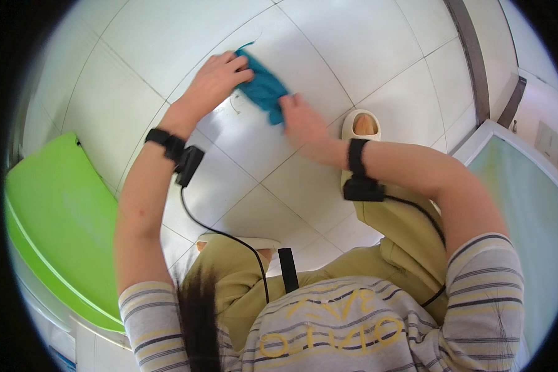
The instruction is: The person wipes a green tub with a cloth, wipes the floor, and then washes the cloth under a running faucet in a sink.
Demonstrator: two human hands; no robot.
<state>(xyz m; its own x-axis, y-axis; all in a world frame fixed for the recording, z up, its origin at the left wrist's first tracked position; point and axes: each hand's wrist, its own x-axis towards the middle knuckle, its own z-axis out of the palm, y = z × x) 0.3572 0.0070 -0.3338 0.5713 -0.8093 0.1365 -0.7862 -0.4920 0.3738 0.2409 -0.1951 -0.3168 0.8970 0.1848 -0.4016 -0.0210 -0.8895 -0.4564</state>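
Observation:
A teal cloth [262, 86] is stretched between both hands above a white tiled floor. My left hand [223, 74] grips its upper left end, fingers bent over the fabric. At the lower right end, my right hand [302, 118] pinches the cloth's edge between thumb and fingers, slightly blurred. A thin teal strand sticks out from the cloth's top corner. Each wrist wears a black strap with a small black device and a cable.
A bright green curved lid or panel [60, 204] stands on the left. To the right is a white-framed, pale green surface [521, 186]. Grey-lined white tiles [288, 204] lie below, with a cream slipper [361, 122] on my foot. A dark strip [472, 60] runs along the upper right.

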